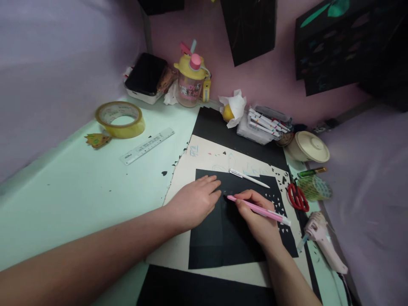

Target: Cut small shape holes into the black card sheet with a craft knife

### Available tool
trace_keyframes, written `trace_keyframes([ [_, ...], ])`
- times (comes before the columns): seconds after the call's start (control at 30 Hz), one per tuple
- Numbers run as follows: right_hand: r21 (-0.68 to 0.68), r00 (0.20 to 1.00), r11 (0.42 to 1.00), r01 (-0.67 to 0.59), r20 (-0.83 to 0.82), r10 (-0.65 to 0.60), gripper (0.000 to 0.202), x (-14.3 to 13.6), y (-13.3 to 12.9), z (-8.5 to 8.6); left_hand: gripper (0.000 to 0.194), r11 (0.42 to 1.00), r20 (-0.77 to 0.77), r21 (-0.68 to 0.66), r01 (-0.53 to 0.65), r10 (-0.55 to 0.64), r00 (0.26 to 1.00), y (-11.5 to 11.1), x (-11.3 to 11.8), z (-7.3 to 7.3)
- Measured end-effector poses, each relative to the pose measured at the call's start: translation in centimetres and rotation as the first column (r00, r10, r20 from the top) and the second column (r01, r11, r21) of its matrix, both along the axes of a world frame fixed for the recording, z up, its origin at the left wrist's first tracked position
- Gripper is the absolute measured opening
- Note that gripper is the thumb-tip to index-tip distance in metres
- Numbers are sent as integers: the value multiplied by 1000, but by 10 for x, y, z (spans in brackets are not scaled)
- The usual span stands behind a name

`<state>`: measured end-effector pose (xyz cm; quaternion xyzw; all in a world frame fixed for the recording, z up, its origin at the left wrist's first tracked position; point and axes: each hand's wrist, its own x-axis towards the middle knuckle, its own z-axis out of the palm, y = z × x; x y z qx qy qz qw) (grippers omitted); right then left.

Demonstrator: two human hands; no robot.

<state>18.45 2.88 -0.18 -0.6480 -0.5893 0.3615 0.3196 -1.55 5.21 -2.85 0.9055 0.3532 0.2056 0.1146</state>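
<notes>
My left hand lies flat on the left part of a black paper sheet, its fingers stretched out. In my right hand is a pink pen-like tool, gripped near its dark tip, which points down at the sheet beside my left fingertips. Small cut-out holes, many of them triangular, run along the sheet's right side. A white pen rests across the sheet's top edge. Beneath the sheet is a pale board with faint blue marks and black paper scraps.
A clear ruler and a yellow tape roll lie at the left. Behind stand a bottle, a pen box and crumpled tissue. Red scissors, a green tape roll and a glue gun are at the right.
</notes>
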Motion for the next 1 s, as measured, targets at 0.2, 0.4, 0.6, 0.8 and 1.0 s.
trace_keyframes([
  [0.2, 12, 999, 1000, -29, -24, 29, 10, -1, -1, 0, 31, 1000, -32, 27, -4, 5, 999, 0, 0, -1],
  [0.4, 5, 999, 999, -42, -25, 42, 10, -2, -2, 1, 31, 1000, -31, 23, -2, 3, 1000, 0, 0, 1],
  [0.6, 6, 999, 1000, -18, -30, 18, 8, -1, -2, -1, 31, 1000, -25, 30, 4, -3, 1000, 0, 0, 0],
  [0.8, 11, 999, 1000, 7, -42, -7, 8, -1, -2, -3, 31, 1000, -24, 28, -2, 3, 1000, 0, 1, -2],
  [1.0, 4, 999, 1000, -13, -40, 13, 9, -3, -2, -3, 31, 1000, -16, 26, 1, 0, 1000, 0, 0, -1],
])
